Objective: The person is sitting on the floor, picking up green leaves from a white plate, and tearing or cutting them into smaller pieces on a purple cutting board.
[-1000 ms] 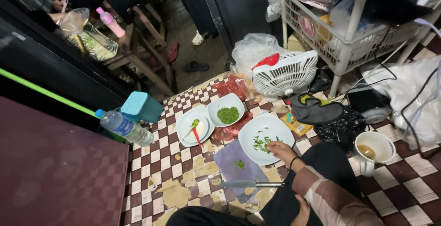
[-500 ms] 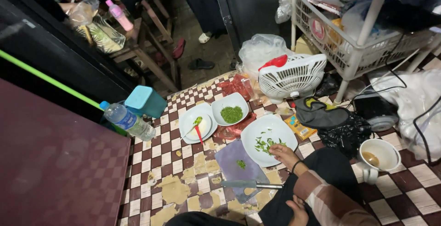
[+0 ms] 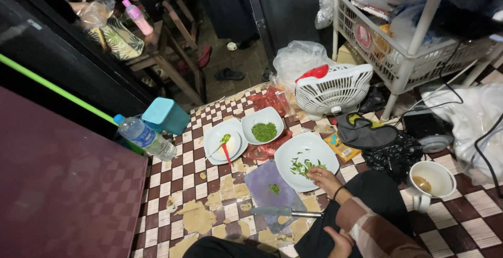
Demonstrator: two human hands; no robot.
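Right hand point(image 3: 323, 176): rests on the near rim of the white plate point(image 3: 293, 150), fingers loosely curled over the chopped greens point(image 3: 303, 167); whether the grip has pinched any cannot be told.
Left hand point(image 3: 339, 243): low at the picture's bottom edge, resting against the dark trouser leg, grip loosely open and holding nothing.
Plate: on the checkered floor point(image 3: 178, 184), just beside the purple cutting board point(image 3: 272, 192).
Knife point(image 3: 285, 213): lies across the board's near end, untouched.
Small bowl of greens point(image 3: 263, 127): beyond the board, next to a white dish with a red-handled spoon point(image 3: 222, 143).
Further off: a water bottle point(image 3: 145, 138), a white fan point(image 3: 332, 87), a white mug point(image 3: 429, 182).
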